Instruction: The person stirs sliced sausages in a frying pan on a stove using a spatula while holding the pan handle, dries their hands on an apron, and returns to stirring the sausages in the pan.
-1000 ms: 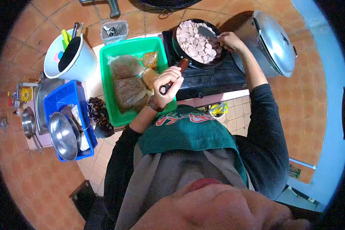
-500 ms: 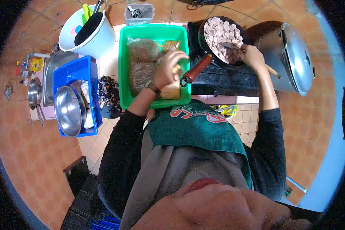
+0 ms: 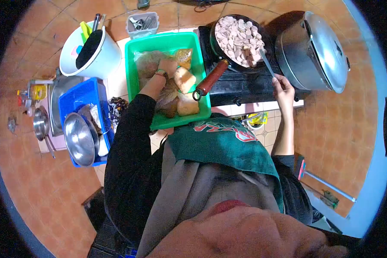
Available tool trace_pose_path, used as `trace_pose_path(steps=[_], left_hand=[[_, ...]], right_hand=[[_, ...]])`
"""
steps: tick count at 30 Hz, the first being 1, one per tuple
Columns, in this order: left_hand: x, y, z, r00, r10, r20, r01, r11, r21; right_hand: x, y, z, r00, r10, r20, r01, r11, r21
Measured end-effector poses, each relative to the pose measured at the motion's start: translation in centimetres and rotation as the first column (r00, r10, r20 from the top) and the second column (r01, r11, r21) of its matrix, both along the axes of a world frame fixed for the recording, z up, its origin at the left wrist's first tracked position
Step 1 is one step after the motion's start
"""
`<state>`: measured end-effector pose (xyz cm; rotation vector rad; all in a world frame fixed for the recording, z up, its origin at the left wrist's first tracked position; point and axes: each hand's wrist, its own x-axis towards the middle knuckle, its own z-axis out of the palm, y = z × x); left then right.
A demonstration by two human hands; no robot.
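Fingers of the right hand (image 3: 284,88) are closed on a thin, flat spatula (image 3: 268,63), its far end among the food at the edge of the frying pan (image 3: 213,46). That round, dark pan sits on the black stove (image 3: 226,95), heaped with pale pinkish slices (image 3: 240,38), mostly disc-shaped and overlapping. Its handle (image 3: 213,81) is reddish brown and smooth, ending in a metal ring, and slants towards the green tub (image 3: 164,42) just beside the stove.

The left hand (image 3: 168,66) is down in this rectangular plastic tub, over the bags; its fingertips are hidden, so I cannot tell whether they grip anything. Around it lie a clear bag of brown contents (image 3: 145,62), crinkled and shiny, a small orange-yellow packet (image 3: 184,56) and blocky tan packs (image 3: 185,80).

To the right of the pan stands a large metal pot (image 3: 293,64), its shiny domed lid (image 3: 331,51) on. Behind the green tub, a translucent box (image 3: 142,32) holds metal utensils. Further left, a white bucket (image 3: 109,59) contains something black and a yellow-green piece, with handles poking up. Nearer the person, a blue basket (image 3: 76,99) carries a polished, rounded metal bowl (image 3: 79,138) tilted over pale, indistinct contents. Orange-brown square tiles (image 3: 333,129) cover the surroundings.
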<state>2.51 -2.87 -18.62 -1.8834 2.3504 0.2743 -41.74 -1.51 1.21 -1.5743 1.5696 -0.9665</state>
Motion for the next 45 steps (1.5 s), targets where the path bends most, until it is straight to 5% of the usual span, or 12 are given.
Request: trace_pose_path(steps=[8,14,16,19,21,27,29,31,33,36,39,45], left_hand=[[0.0,-1.4,-0.7,0.995,0.039,0.087,-0.036,0.999,-0.038],[-0.8,0.4,9.8,0.949,0.124,-0.291,-0.221,0.918,-0.33],[-2.5,-0.2,14.2,0.801,-0.172,-0.574,-0.271,0.751,-0.602],[-7.1,-1.0,21.0,0.7,-0.122,-0.704,-0.315,0.831,-0.458],[-9.0,-2.7,21.8,0.466,-0.315,-0.827,-0.109,0.907,-0.407],[-8.2,0.1,20.0,0.69,-0.478,-0.543,0.103,0.808,-0.581],[-7.5,3.8,20.2,0.641,-0.439,-0.63,0.092,0.858,-0.505],[-8.0,7.3,20.4,0.586,-0.387,-0.712,0.087,0.903,-0.42],[-9.0,10.0,20.7,0.294,-0.265,-0.918,0.004,0.961,-0.276],[-12.0,12.0,22.2,0.065,-0.281,-0.958,-0.127,0.95,-0.287],[-12.3,10.5,20.6,0.038,-0.453,-0.891,-0.078,0.887,-0.455],[-12.4,10.8,18.9,-0.021,-0.396,-0.918,-0.135,0.911,-0.39]], right_hand=[[-0.8,2.3,-0.8,0.999,-0.031,-0.039,0.031,0.999,0.009],[-3.3,1.7,-1.0,0.999,-0.029,-0.033,0.029,1.0,0.0],[-3.6,0.4,-1.4,0.992,0.017,-0.127,-0.034,0.99,-0.135],[-1.9,-0.1,1.9,0.956,0.072,-0.283,-0.128,0.974,-0.187],[-1.0,-1.5,3.3,0.882,0.072,-0.465,-0.197,0.954,-0.225],[-0.1,-7.2,5.4,0.616,-0.123,-0.778,-0.33,0.856,-0.397],[-0.1,-10.1,5.0,0.339,-0.221,-0.914,-0.444,0.819,-0.363],[0.4,-12.4,4.2,0.267,-0.249,-0.931,-0.489,0.798,-0.354],[1.5,-14.5,2.4,0.094,-0.209,-0.973,-0.566,0.793,-0.225],[4.1,-15.4,0.6,0.092,0.012,-0.996,-0.543,0.839,-0.04],[5.4,-14.2,1.4,0.113,0.103,-0.988,-0.546,0.837,0.025],[6.6,-9.6,3.8,0.128,0.247,-0.961,-0.591,0.797,0.126]])
